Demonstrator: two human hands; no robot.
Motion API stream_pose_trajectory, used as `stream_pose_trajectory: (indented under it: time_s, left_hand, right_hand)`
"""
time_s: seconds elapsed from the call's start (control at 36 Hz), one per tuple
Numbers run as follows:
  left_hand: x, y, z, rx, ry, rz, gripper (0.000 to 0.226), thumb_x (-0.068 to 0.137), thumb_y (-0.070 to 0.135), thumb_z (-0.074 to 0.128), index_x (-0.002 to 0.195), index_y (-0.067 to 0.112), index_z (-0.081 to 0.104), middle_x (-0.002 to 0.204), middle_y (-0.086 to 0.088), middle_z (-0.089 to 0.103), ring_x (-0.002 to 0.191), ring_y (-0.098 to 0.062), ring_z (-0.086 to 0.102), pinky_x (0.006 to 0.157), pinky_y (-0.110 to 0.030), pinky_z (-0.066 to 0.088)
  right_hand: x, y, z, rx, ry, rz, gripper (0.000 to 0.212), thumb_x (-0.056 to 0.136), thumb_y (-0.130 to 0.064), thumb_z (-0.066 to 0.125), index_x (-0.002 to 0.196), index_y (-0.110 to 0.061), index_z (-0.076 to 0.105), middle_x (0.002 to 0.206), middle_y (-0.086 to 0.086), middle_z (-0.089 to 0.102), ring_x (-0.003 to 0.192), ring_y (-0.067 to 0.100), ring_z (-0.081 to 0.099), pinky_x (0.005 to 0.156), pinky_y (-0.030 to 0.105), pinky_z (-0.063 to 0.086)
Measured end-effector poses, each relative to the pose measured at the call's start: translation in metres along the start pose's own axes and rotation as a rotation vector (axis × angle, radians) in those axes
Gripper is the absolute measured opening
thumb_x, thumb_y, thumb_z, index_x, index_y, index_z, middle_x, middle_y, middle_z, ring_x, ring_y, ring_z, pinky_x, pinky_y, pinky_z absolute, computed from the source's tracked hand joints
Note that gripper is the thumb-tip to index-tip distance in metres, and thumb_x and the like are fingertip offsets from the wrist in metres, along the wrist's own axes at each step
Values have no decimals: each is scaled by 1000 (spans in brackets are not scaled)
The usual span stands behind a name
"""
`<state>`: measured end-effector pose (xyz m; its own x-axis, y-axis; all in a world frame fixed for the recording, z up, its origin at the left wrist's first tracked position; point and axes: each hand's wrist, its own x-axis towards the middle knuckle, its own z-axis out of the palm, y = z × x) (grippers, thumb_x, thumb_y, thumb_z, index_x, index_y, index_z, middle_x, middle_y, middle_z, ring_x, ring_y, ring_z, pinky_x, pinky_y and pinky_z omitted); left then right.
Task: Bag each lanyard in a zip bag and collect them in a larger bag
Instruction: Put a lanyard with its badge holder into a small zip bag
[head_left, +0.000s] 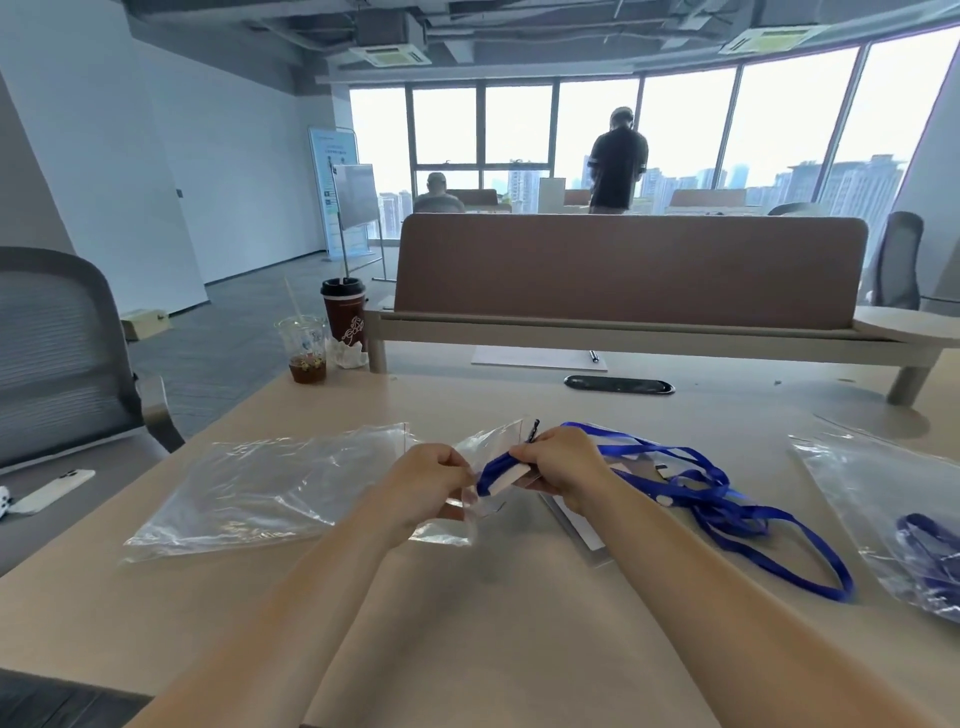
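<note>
My left hand (428, 480) pinches the edge of a small clear zip bag (470, 512) at the table's middle. My right hand (558, 460) grips a folded blue lanyard (496, 467) whose end sits at the bag's mouth. Loose blue lanyards (727, 499) trail in a tangle to the right of my right hand. A large clear bag (249, 488) lies flat to the left. Another clear bag (893, 509) at the right edge holds a bagged blue lanyard (930, 540).
Two drink cups (324, 332) stand at the table's far left corner. A sheet of paper with a pen (540, 358) lies under the brown desk divider (628, 270). A phone (52, 491) rests on a chair at left. Two people are far off by the windows.
</note>
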<state>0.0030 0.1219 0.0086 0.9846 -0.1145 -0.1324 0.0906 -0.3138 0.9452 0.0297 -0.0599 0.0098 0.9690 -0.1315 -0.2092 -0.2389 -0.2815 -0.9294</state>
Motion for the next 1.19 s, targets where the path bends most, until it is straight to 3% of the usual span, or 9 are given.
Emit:
stream_pose_trajectory:
  time_s: [0.06,0.11,0.25,0.44,0.56,0.72,0.86,1.06,1.19]
  left_hand:
    - [2,0,0,-38,-3,-7,4,88,-1,63,92,-4,62,90,-22,72,72,-27,70,63,-35,60]
    - [2,1,1,-80,-4,-10,4,87,-4,63,89,-3,60,88,-23,71,72,-28,70,62,-36,60]
    - [-1,6,4,-81,-7,-14,7,88,-6,63,89,-1,58,97,-29,70,74,-31,70,56,-31,58]
    - [0,4,3,-114,-53,8,9,88,-7,64,91,-1,57,95,-34,69,70,-32,69,64,-37,61]
    - [-2,5,3,-140,-89,9,8,91,-9,58,91,0,56,87,-24,72,70,-30,69,61,-34,60]
    - [-4,10,1,-111,-94,5,6,93,-6,54,96,-3,58,95,-25,73,77,-31,72,66,-34,61]
    - [-7,14,5,-96,-88,6,3,91,-5,58,92,-4,59,95,-29,72,80,-36,72,71,-39,62]
    - [-6,17,12,-105,-80,21,5,88,-3,63,87,0,59,82,-22,69,67,-26,70,65,-34,62]
    - [-8,19,13,-110,-87,22,5,88,-5,62,89,-1,58,89,-31,69,68,-29,69,63,-32,61]
  right_hand:
    - [1,-1,0,-65,24,-13,24,91,-21,70,100,1,68,93,16,73,82,24,72,83,36,61]
    - [0,-2,1,-136,56,-28,29,89,-26,71,99,1,71,80,12,66,69,21,61,71,29,56]
    - [-1,-1,2,-137,87,26,34,87,-30,74,97,2,71,66,7,54,56,18,49,56,28,43]
    - [1,0,4,-224,68,4,34,90,-36,69,96,-3,70,79,11,67,67,19,59,61,28,49]
    - [-3,-2,4,-274,57,-28,27,94,-31,64,95,-4,69,81,13,71,63,19,60,56,26,49]
    - [-5,-4,1,-290,87,-96,19,93,-26,65,91,-7,63,77,10,68,59,20,62,63,30,55]
    - [-7,-7,1,-469,132,-167,18,94,-29,64,96,-11,61,80,6,67,60,17,65,61,26,55]
    - [-9,-6,1,-491,91,-131,23,91,-30,67,91,-7,70,88,12,74,81,24,73,78,35,62]
    - [-13,-7,-3,-367,61,-72,19,92,-23,65,86,-5,67,80,15,68,64,21,59,58,29,50]
